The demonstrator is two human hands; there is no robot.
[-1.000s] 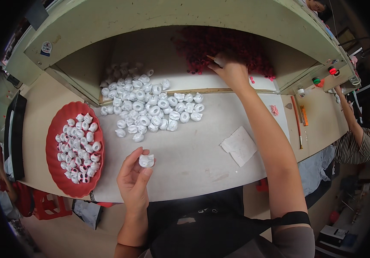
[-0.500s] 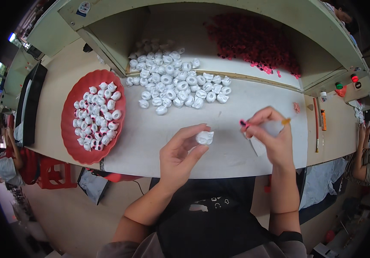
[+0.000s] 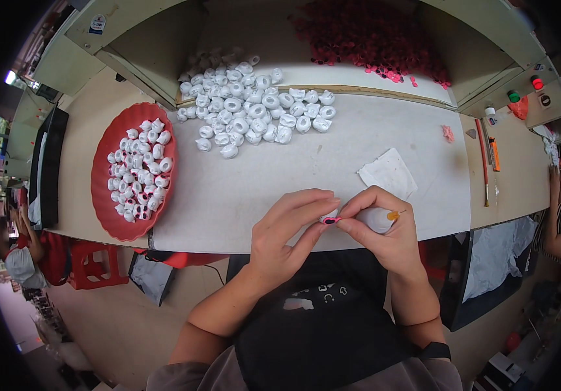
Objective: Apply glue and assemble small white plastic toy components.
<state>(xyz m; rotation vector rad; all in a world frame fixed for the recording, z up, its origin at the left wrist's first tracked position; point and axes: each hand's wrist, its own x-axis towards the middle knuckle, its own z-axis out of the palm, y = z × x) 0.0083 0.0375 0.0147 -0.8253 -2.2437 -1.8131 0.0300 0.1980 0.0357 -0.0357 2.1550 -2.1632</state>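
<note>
Near the front edge of the paper-covered table, my left hand pinches a small white molded figure, mostly hidden behind the fingers. A small pink piece with black ovals lies against the figure. Thumb and forefinger of my right hand grip this pink piece. Tucked in the same right hand is a white squeeze bottle with an amber tip, pointing right. Just beyond the right hand lies a folded white cloth.
A red scalloped tray of white figures, some with pink parts, stands at left. More white figures are heaped at the back, beside pink pieces on a shelf. A brush and orange cutter lie right. People sit at both sides.
My right hand has moved left, bringing the pink piece up to the white figure. My left hand has shifted slightly right. The white cloth now shows fully.
</note>
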